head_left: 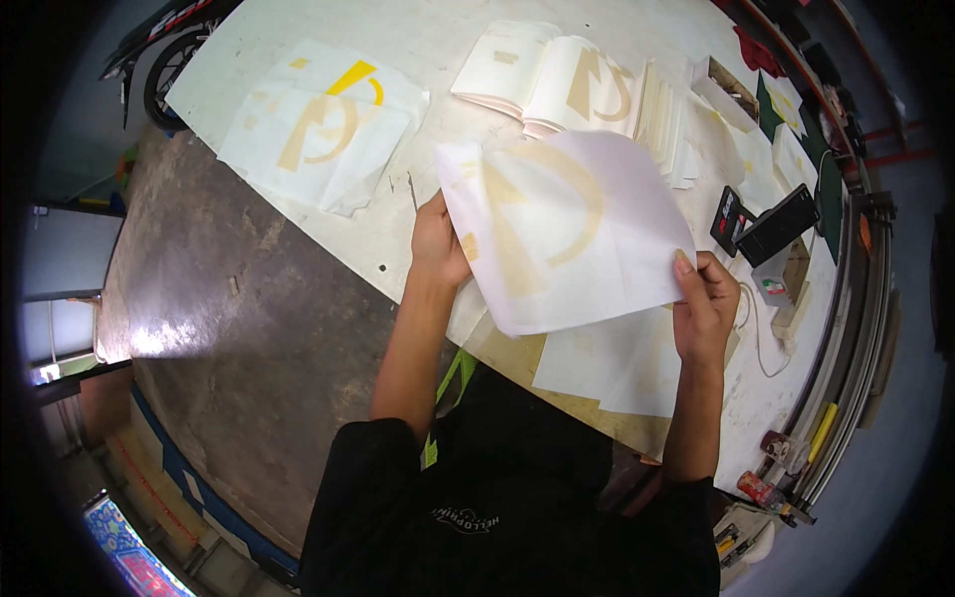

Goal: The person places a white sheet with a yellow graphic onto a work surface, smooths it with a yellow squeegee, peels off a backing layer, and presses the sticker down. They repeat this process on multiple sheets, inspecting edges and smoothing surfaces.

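Note:
A thin white sheet (637, 219) with a pale yellow design is raised above the table between my two hands. My left hand (438, 244) grips its left edge, fingers partly hidden behind it. At the lower right corner, my right hand (708, 298) pinches the sheet, thumb on top. The left side of the sheet curls over, and small yellow patches show there. Beneath it, more white sheets (622, 363) lie on a tan board (512, 346) at the near table edge.
Loose printed sheets (343, 144) overlap at the table's far left. Beyond my hands rest thick stacks of folded printed sheets (587, 80). To the right are a dark phone-like device (781, 224), an open box (728, 90) and a cable (761, 348). Bare floor (229, 318) borders the table's left edge.

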The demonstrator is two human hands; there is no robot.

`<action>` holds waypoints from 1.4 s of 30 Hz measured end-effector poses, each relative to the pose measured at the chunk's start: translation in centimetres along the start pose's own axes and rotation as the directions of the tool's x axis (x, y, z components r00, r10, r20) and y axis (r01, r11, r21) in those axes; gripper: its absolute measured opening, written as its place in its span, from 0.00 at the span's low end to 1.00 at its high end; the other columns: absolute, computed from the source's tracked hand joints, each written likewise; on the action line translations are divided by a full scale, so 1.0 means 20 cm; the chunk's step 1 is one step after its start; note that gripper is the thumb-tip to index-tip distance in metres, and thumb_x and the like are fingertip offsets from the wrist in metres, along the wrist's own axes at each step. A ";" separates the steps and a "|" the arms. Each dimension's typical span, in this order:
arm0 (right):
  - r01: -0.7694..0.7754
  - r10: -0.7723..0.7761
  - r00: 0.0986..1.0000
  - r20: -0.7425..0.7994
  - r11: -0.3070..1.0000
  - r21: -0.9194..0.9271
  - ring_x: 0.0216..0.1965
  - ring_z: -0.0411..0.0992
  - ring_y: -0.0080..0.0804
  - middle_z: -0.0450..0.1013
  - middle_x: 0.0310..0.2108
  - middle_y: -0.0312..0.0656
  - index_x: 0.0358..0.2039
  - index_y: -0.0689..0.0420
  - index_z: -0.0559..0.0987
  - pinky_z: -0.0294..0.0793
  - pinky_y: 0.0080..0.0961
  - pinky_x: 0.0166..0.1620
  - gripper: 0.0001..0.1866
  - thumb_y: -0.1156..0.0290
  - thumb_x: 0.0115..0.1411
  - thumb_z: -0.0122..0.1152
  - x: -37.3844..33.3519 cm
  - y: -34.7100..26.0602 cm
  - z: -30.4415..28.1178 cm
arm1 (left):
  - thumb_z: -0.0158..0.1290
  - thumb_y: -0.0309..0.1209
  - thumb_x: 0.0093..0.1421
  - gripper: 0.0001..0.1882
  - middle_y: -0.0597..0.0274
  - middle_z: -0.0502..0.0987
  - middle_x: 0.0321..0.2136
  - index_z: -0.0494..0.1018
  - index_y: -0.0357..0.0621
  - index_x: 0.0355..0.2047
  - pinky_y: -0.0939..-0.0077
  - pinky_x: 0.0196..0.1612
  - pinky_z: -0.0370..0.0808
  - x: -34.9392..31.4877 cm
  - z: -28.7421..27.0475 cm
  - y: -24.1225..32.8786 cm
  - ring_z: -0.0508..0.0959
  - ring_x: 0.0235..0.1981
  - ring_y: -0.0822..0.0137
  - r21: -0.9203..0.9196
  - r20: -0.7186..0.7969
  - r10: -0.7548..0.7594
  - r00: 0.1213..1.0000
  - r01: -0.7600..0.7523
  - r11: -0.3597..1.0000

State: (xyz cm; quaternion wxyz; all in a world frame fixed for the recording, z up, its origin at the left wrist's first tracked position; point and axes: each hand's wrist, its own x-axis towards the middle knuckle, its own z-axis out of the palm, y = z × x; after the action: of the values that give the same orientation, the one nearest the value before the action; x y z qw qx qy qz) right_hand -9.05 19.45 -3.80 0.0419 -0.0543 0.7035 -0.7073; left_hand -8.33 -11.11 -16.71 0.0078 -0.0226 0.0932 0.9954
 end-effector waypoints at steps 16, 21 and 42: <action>0.035 -0.022 0.996 -0.083 0.986 0.161 0.33 0.71 0.15 0.78 0.33 0.36 0.38 0.66 0.80 0.67 0.14 0.39 0.07 0.74 0.68 0.62 -0.08 -0.13 0.12 | 0.31 0.76 0.64 0.57 0.46 0.55 0.72 0.45 0.40 0.75 0.54 0.72 0.57 -0.27 0.17 -0.20 0.59 0.71 0.50 -0.276 0.116 0.076 0.990 -0.041 0.960; 0.163 -0.161 0.986 -0.030 0.985 0.065 0.34 0.70 0.14 0.78 0.33 0.38 0.39 0.68 0.79 0.67 0.13 0.39 0.06 0.77 0.67 0.62 -0.11 -0.23 0.23 | 0.32 0.71 0.68 0.47 0.54 0.61 0.71 0.55 0.49 0.73 0.52 0.70 0.62 -0.18 0.13 -0.41 0.64 0.68 0.54 -0.337 0.106 0.029 0.994 0.009 0.942; 0.040 -0.329 0.885 -0.330 0.759 -0.649 0.23 0.79 0.36 0.78 0.20 0.45 0.26 0.63 0.80 0.78 0.33 0.29 0.15 0.63 0.62 0.69 0.71 0.18 0.34 | 0.66 0.40 0.61 0.51 0.37 0.58 0.67 0.46 0.33 0.72 0.53 0.66 0.65 0.61 0.31 0.16 0.67 0.65 0.45 0.963 -0.101 0.652 0.752 -0.091 0.255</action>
State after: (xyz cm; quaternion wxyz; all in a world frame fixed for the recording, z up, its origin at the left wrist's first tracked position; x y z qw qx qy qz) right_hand -22.28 10.70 -7.17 -0.2047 0.0193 0.8801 -0.4280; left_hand -20.90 -12.91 -10.56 -0.2510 -0.2394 0.6330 0.6921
